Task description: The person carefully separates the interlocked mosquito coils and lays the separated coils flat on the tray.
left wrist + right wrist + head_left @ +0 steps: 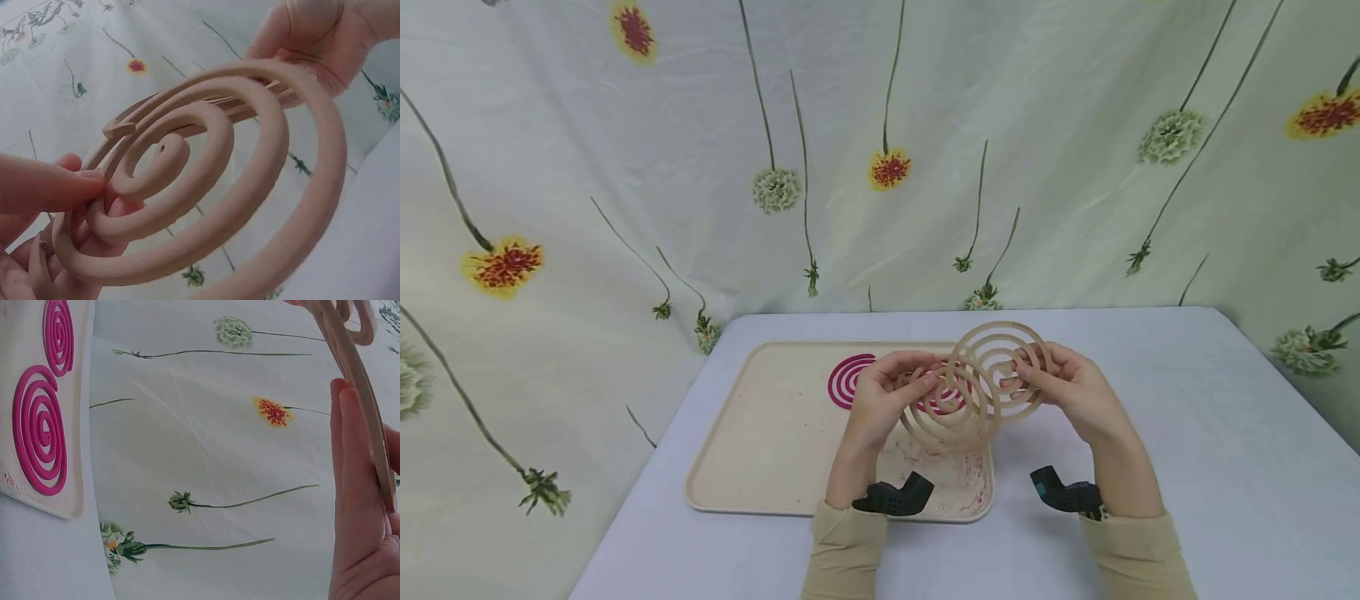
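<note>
Both hands hold tan mosquito coils up in front of the body, above the tray's right end. My left hand (880, 396) pinches one tan coil (330, 156) between thumb and fingers; the left wrist view looks onto its spiral. A second tan coil (1002, 326) is gripped at its right side by my right hand (1078, 387), thumb on the near face. In the head view the two spirals overlap. The right wrist view catches the right hand's coil edge-on, fingers flat along its back.
A cream tray (760, 433) with reddish smudges lies on the white-covered table (1210, 433). Two pink coils (42, 434) lie at its far side, one partly behind the left hand. A flowered cloth (700, 150) hangs behind. Black devices (895, 497) sit on both wrists.
</note>
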Demonstrator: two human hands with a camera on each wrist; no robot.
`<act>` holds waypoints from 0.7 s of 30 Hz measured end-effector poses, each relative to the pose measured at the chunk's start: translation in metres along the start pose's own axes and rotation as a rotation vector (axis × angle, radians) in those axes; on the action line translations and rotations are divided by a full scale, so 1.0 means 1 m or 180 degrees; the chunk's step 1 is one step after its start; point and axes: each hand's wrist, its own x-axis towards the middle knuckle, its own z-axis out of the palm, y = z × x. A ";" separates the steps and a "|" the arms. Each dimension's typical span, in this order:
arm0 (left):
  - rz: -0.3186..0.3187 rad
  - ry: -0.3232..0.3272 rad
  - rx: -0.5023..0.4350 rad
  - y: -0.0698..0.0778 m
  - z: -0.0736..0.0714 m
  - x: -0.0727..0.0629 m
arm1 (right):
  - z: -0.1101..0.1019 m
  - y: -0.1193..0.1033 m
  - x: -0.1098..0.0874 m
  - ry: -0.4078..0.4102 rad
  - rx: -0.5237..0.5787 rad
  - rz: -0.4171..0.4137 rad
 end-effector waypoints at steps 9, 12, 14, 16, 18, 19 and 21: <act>0.0022 0.0979 -0.0519 0.003 0.006 0.003 | 0.026 -0.003 0.005 0.0557 0.0807 -0.0247; 0.0001 0.1036 -0.0747 0.004 0.008 0.004 | 0.033 -0.004 0.006 0.0609 0.1043 -0.0272; -0.0045 0.0998 -0.0734 0.005 0.007 0.004 | 0.036 -0.006 0.007 0.0642 0.1100 -0.0257; -0.0120 0.0956 -0.0629 0.005 0.006 0.003 | 0.037 -0.006 0.007 0.0664 0.1126 -0.0248; -0.0185 0.0904 -0.0496 0.004 0.004 0.003 | 0.038 -0.006 0.007 0.0663 0.1164 -0.0252; -0.0217 0.0872 -0.0431 0.004 0.003 0.003 | 0.039 -0.006 0.007 0.0667 0.1203 -0.0257; -0.0280 0.0822 -0.0351 0.004 0.001 0.002 | 0.039 -0.005 0.007 0.0669 0.1290 -0.0277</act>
